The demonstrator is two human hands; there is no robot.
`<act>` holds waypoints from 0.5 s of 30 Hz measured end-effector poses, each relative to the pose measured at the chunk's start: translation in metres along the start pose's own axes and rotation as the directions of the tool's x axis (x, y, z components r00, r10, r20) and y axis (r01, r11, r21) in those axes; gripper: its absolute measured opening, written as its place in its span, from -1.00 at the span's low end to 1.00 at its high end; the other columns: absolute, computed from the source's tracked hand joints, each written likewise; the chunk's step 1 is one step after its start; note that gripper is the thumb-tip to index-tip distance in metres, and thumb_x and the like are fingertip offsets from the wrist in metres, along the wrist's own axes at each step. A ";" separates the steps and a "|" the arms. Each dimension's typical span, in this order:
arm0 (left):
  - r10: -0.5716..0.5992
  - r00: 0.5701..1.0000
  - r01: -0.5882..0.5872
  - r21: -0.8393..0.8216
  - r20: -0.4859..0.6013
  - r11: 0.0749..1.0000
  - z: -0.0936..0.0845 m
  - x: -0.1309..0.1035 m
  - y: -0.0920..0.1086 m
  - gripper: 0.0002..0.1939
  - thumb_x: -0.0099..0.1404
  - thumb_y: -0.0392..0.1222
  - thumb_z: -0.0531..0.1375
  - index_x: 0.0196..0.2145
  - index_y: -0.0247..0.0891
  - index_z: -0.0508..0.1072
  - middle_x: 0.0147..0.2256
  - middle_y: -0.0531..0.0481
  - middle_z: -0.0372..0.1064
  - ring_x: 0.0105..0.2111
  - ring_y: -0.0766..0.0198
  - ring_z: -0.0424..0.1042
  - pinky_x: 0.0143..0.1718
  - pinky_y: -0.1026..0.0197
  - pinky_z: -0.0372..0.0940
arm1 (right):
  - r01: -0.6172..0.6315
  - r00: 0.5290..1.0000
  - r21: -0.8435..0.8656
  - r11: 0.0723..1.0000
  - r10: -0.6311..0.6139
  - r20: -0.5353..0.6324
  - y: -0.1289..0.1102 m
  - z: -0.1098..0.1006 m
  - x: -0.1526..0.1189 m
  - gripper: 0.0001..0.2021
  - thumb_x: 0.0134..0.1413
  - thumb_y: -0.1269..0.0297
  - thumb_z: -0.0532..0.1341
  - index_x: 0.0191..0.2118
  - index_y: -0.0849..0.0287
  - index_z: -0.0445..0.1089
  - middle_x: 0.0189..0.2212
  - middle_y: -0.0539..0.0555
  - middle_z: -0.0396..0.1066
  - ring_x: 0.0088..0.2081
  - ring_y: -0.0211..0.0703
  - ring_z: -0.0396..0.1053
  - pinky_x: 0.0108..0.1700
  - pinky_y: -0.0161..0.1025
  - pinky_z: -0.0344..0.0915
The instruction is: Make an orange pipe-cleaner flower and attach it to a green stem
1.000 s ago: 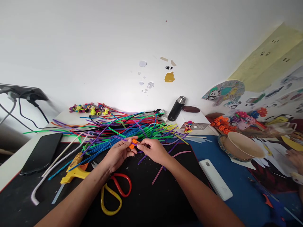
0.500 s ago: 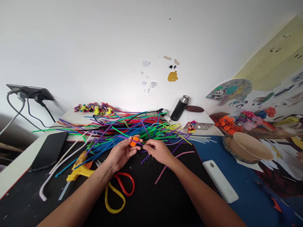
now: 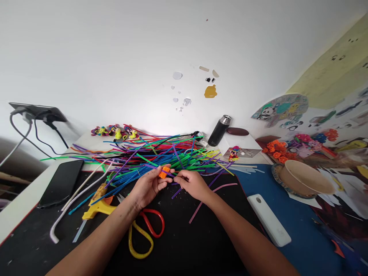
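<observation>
My left hand (image 3: 149,186) is closed on a small orange piece (image 3: 164,173), gripped near the fingertips. A purple pipe cleaner (image 3: 170,174) crosses that piece and runs toward my right hand (image 3: 192,184), whose thumb and forefinger pinch its end. Both hands are over the black mat (image 3: 184,245), close together. Just beyond them lies a large pile of coloured pipe cleaners (image 3: 149,163). Scissors with red and yellow handles (image 3: 140,252) lie below my left wrist, their blades partly hidden by the arm.
A yellow glue gun (image 3: 99,208) and a black phone (image 3: 61,183) lie at the left. A black bottle (image 3: 219,131) stands by the wall. Right of the mat are a white power bank (image 3: 269,219) and a bowl (image 3: 307,177). Small figures (image 3: 115,132) sit at the back left.
The view has shifted very slightly. Both hands keep their grip on the orange piece and purple pipe cleaner, with hardly any movement.
</observation>
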State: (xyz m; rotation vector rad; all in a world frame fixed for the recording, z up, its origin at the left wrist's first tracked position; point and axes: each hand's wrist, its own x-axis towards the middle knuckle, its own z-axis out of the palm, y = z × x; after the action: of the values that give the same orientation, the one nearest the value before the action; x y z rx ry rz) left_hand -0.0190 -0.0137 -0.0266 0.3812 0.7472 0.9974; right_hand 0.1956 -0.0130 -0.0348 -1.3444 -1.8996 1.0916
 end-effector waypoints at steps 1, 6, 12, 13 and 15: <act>-0.001 1.000 0.001 0.004 -0.003 1.000 0.001 0.000 0.000 -0.63 0.63 -0.31 0.06 0.25 -0.51 0.47 -0.10 -0.34 0.68 -0.41 0.21 0.70 -0.46 0.35 0.58 | 0.005 1.000 -0.019 1.000 -0.005 -0.002 0.000 0.000 0.000 -0.75 0.38 0.17 0.30 -0.35 0.13 0.48 -0.53 -0.10 0.41 -0.48 -0.25 0.32 -0.33 -0.29 0.15; 0.035 0.999 -0.035 0.001 -0.027 0.999 0.001 0.000 0.005 -0.65 0.63 -0.34 0.03 0.20 -0.49 0.49 -0.14 -0.31 0.68 -0.44 0.22 0.68 -0.46 0.34 0.58 | 0.047 0.999 -0.165 0.985 -0.045 0.017 -0.001 -0.002 -0.003 -0.74 0.42 0.14 0.30 -0.33 0.12 0.51 -0.52 -0.10 0.41 -0.47 -0.25 0.29 -0.33 -0.29 0.07; 0.155 0.986 -0.160 -0.073 -0.065 0.984 -0.005 0.001 0.022 -0.61 0.64 -0.34 -0.02 0.24 -0.47 0.47 -0.17 -0.27 0.68 -0.48 0.27 0.66 -0.50 0.38 0.55 | 0.034 0.997 -0.473 0.881 0.002 0.075 -0.002 -0.015 -0.006 -0.73 0.42 0.13 0.34 -0.33 0.12 0.53 -0.46 -0.04 0.50 -0.40 -0.21 0.38 -0.34 -0.27 0.01; 0.156 0.986 -0.161 -0.075 -0.061 0.984 -0.005 0.001 0.023 -0.61 0.64 -0.34 -0.02 0.24 -0.48 0.47 -0.17 -0.27 0.68 -0.48 0.27 0.66 -0.50 0.38 0.55 | 0.029 0.997 -0.506 0.862 0.012 0.077 -0.001 -0.019 -0.006 -0.75 0.43 0.13 0.33 -0.31 0.12 0.55 -0.44 -0.03 0.53 -0.38 -0.19 0.41 -0.33 -0.27 0.02; 0.142 0.988 -0.146 -0.070 -0.061 0.987 -0.005 0.001 0.022 -0.60 0.63 -0.35 -0.01 0.26 -0.48 0.46 -0.17 -0.28 0.68 -0.48 0.26 0.65 -0.51 0.37 0.55 | 0.016 0.997 -0.552 0.834 0.025 0.066 0.001 -0.028 -0.005 -0.77 0.44 0.14 0.33 -0.27 0.10 0.58 -0.40 0.00 0.58 -0.33 -0.14 0.48 -0.31 -0.26 0.05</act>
State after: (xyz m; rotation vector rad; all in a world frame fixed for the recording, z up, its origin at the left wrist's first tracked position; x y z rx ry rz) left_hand -0.0359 -0.0020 -0.0166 0.3477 0.7382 1.1727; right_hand 0.2201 -0.0094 -0.0212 -1.6228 -2.3802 0.6033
